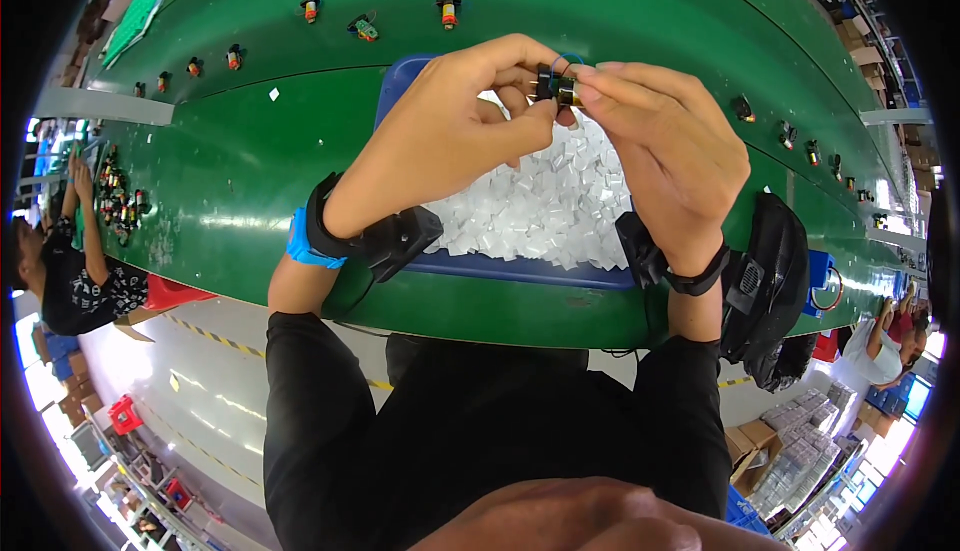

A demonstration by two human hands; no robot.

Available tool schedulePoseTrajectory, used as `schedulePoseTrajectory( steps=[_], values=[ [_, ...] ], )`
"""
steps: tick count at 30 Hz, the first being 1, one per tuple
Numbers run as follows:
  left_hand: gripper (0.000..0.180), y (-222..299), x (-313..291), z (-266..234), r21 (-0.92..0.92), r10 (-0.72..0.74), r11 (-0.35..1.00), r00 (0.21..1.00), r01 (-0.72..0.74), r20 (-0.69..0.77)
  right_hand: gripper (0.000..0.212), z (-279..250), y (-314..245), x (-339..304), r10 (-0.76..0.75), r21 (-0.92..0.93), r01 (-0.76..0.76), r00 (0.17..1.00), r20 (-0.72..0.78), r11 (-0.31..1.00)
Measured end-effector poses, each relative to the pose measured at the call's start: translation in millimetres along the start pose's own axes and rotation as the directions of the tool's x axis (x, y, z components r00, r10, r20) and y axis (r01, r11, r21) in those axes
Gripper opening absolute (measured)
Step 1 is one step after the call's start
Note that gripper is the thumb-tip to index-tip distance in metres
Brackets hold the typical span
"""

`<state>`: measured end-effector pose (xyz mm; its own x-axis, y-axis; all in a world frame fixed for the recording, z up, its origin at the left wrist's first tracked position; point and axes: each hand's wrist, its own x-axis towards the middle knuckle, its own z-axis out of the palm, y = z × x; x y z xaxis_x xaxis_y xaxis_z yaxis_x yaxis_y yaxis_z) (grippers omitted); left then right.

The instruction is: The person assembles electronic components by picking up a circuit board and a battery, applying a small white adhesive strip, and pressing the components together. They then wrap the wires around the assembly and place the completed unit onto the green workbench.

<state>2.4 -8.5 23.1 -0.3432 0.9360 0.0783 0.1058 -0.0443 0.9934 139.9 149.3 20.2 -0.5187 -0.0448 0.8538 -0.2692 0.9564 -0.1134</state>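
Head view. Pinched between fingertips of both left hand [462,116] and right hand [675,136]: small black-and-yellow cylindrical component [545,83] with thin blue wire [570,55], above blue plastic tray [520,269] of loose white pieces [530,201]. Could slip from shallow pinch, dropping among pieces; could strain wire if twisted. Roomy leftward over glossy green bench [230,161]; tighter rightward, by bulky black bag [775,261].

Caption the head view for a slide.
At a green table, left hand and right hand hold a small part over a blue tray of white pieces.
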Motion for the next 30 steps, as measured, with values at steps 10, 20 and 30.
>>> schedulePoseTrajectory(
  steps=[10, 20, 30],
  values=[
    [0.032, 4, 1, -1, 0.097, 0.021, 0.995, 0.999, -0.024, 0.029, 0.022, -9, -5, 4, 0.108, 0.073, -0.117, 0.988, 0.110, 0.990],
    [0.028, -12, 11, -1, -0.203, 0.227, 0.948, 0.967, -0.246, -0.112, 0.031, -19, -6, 13, 0.085, -0.045, -0.086, 0.996, -0.020, 0.995],
    [0.031, -13, 8, 6, 0.032, 0.371, 0.928, 0.916, -0.371, -0.150, 0.019, -9, -17, 3, 0.552, 0.467, -0.596, 0.797, 0.244, 0.654]
  ],
)
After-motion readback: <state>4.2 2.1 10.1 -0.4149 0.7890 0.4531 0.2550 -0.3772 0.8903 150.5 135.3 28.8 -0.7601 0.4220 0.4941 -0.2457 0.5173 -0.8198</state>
